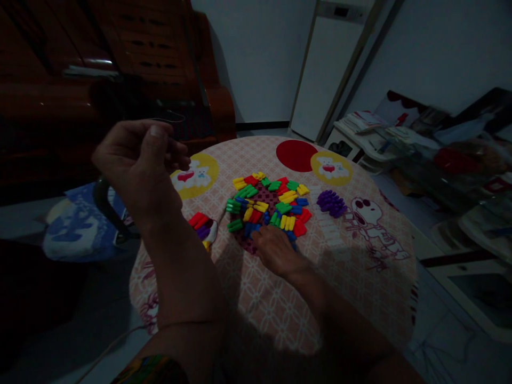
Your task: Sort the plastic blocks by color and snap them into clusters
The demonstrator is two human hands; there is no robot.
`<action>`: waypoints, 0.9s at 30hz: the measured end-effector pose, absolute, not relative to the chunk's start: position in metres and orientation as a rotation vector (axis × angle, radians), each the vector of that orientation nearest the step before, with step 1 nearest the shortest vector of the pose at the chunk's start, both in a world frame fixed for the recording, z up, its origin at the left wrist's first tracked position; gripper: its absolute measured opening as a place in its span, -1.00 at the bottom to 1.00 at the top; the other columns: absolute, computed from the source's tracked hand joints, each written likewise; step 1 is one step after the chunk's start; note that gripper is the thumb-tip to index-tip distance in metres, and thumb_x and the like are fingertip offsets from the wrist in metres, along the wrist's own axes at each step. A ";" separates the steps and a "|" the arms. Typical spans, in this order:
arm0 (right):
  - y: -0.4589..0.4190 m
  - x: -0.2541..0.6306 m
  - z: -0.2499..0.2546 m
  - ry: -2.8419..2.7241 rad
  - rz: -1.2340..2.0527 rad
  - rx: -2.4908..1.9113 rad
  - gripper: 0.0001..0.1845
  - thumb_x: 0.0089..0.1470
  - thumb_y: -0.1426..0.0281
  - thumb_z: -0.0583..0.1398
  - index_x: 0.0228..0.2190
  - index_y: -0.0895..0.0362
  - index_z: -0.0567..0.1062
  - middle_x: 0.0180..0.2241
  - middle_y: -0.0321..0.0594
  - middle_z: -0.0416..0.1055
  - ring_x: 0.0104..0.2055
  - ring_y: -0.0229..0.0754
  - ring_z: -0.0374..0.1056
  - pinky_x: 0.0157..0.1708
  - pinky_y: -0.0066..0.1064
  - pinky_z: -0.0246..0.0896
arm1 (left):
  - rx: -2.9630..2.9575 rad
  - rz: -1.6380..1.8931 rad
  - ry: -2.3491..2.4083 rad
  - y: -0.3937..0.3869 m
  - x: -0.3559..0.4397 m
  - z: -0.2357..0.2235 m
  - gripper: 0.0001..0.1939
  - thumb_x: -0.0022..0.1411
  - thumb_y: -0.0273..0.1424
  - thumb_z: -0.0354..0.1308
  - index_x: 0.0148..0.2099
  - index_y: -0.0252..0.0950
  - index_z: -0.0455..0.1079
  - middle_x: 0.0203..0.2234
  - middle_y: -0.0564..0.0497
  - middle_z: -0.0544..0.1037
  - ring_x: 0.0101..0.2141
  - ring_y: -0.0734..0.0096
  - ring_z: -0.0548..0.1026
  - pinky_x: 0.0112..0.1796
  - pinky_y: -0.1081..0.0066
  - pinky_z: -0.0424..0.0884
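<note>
Pink-patterned round table (256, 301) with a bright heap of plastic pieces (262, 206) near its middle.
Red, yellow, green and blue pieces make up the heap; the left hand (140, 160) is raised above the table's left side, thumb and finger pinched narrow, while the right hand (276, 249) is at the heap's near edge, fingertips bent down by some blue pieces (251, 228), and I cannot tell whether they grip one. Right of the heap lies a purple cluster (332, 204); left of it, a smaller mixed group (198, 219). Thinnest, a curved strand (177, 121) projects from the left hand's pinch.
</note>
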State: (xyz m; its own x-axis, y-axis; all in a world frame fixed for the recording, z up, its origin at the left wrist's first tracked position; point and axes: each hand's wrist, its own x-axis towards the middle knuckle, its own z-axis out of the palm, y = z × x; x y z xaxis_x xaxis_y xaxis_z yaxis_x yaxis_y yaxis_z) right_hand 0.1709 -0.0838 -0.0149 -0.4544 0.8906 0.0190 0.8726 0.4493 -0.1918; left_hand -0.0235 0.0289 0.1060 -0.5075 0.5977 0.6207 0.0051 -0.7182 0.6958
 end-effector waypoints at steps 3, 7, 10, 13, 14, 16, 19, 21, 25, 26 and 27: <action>-0.084 0.171 -0.011 -2.571 0.356 -1.546 -0.72 0.20 0.56 0.15 -0.08 0.11 0.50 -0.11 -0.09 0.51 -0.02 -0.07 0.41 0.02 -0.26 0.28 | 1.312 2.269 0.874 0.029 -0.020 0.106 -0.88 0.09 -0.56 0.17 -0.41 -0.31 0.52 -0.71 0.17 0.43 -0.72 0.60 0.36 -0.71 0.55 0.26; -0.077 0.188 0.008 -2.366 0.645 -1.363 -0.62 0.15 0.47 0.26 0.03 0.09 0.52 -0.04 -0.13 0.55 0.00 -0.10 0.45 -0.01 -0.31 0.31 | 1.317 2.267 0.800 0.031 -0.019 0.105 -0.84 0.07 -0.63 0.16 -0.42 -0.32 0.53 -0.72 0.16 0.42 -0.73 0.59 0.35 -0.72 0.54 0.28; -0.064 0.214 0.019 -2.029 0.766 -1.343 -0.64 0.09 0.50 0.24 -0.05 0.10 0.59 -0.10 -0.20 0.60 -0.10 -0.14 0.51 -0.07 -0.36 0.34 | 1.352 2.253 0.757 0.034 -0.019 0.103 -0.85 0.07 -0.63 0.16 -0.40 -0.35 0.53 -0.71 0.17 0.43 -0.73 0.60 0.35 -0.73 0.57 0.28; -0.051 0.251 0.023 -1.748 0.684 -1.442 -0.72 0.02 0.47 0.24 -0.20 0.13 0.66 -0.23 -0.21 0.64 -0.22 -0.13 0.53 -0.17 -0.35 0.38 | 1.361 2.266 0.741 0.038 -0.019 0.101 -0.89 0.09 -0.62 0.18 -0.37 -0.39 0.53 -0.70 0.16 0.42 -0.72 0.59 0.38 -0.74 0.60 0.28; -0.047 0.264 0.023 -1.690 0.622 -1.479 -0.74 0.00 0.46 0.24 -0.25 0.13 0.67 -0.27 -0.21 0.64 -0.25 -0.12 0.54 -0.19 -0.35 0.38 | 1.361 2.273 0.747 0.039 -0.019 0.100 -0.90 0.10 -0.61 0.19 -0.37 -0.41 0.53 -0.71 0.16 0.42 -0.72 0.59 0.38 -0.75 0.60 0.29; -0.043 0.292 0.021 -1.610 0.465 -1.580 -0.77 -0.03 0.44 0.24 -0.31 0.12 0.68 -0.33 -0.22 0.63 -0.29 -0.12 0.54 -0.20 -0.33 0.39 | 1.363 2.279 0.755 0.040 -0.017 0.100 -0.92 0.09 -0.61 0.20 -0.37 -0.43 0.52 -0.71 0.15 0.42 -0.71 0.57 0.40 -0.75 0.60 0.30; -0.042 0.326 0.016 -1.521 0.240 -1.769 -0.81 -0.04 0.43 0.23 -0.38 0.12 0.67 -0.36 -0.19 0.64 -0.30 -0.10 0.54 -0.19 -0.31 0.38 | 1.376 2.265 0.752 0.040 -0.015 0.100 -0.91 0.09 -0.61 0.19 -0.38 -0.42 0.52 -0.71 0.15 0.43 -0.72 0.59 0.38 -0.74 0.61 0.31; -0.043 0.342 0.012 -1.491 0.129 -1.874 -0.80 -0.04 0.44 0.22 -0.38 0.13 0.67 -0.36 -0.15 0.64 -0.29 -0.08 0.54 -0.18 -0.30 0.38 | 1.373 2.260 0.758 0.040 -0.014 0.100 -0.90 0.08 -0.62 0.18 -0.38 -0.42 0.52 -0.71 0.16 0.43 -0.73 0.60 0.37 -0.74 0.61 0.31; -0.045 0.357 0.008 -1.496 -0.054 -2.051 -0.75 -0.04 0.46 0.23 -0.30 0.15 0.68 -0.35 -0.12 0.64 -0.29 -0.08 0.53 -0.15 -0.32 0.36 | 1.373 2.243 0.767 0.040 -0.012 0.099 -0.89 0.06 -0.63 0.18 -0.37 -0.43 0.53 -0.71 0.15 0.43 -0.74 0.59 0.37 -0.73 0.59 0.33; -0.045 0.358 0.008 -1.513 -0.087 -2.088 -0.75 -0.03 0.46 0.23 -0.29 0.15 0.68 -0.35 -0.11 0.64 -0.28 -0.08 0.53 -0.15 -0.33 0.35 | 1.378 2.245 0.767 0.040 -0.012 0.099 -0.90 0.06 -0.63 0.18 -0.38 -0.43 0.52 -0.70 0.15 0.44 -0.74 0.59 0.37 -0.74 0.59 0.32; -0.046 0.358 0.008 -1.534 -0.114 -2.121 -0.74 -0.02 0.47 0.23 -0.27 0.15 0.68 -0.34 -0.11 0.64 -0.27 -0.08 0.53 -0.14 -0.34 0.34 | 1.382 2.251 0.769 0.040 -0.011 0.100 -0.90 0.06 -0.62 0.18 -0.38 -0.43 0.52 -0.70 0.14 0.45 -0.74 0.60 0.36 -0.74 0.60 0.31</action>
State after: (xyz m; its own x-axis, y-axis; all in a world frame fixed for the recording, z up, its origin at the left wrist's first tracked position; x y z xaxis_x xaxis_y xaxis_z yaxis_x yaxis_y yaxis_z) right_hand 0.3580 -0.0457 0.0082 0.3567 0.8631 0.3575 0.9066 -0.2275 -0.3554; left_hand -0.0114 0.0395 0.0996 -0.4390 0.5819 0.6846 -0.0415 -0.7742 0.6315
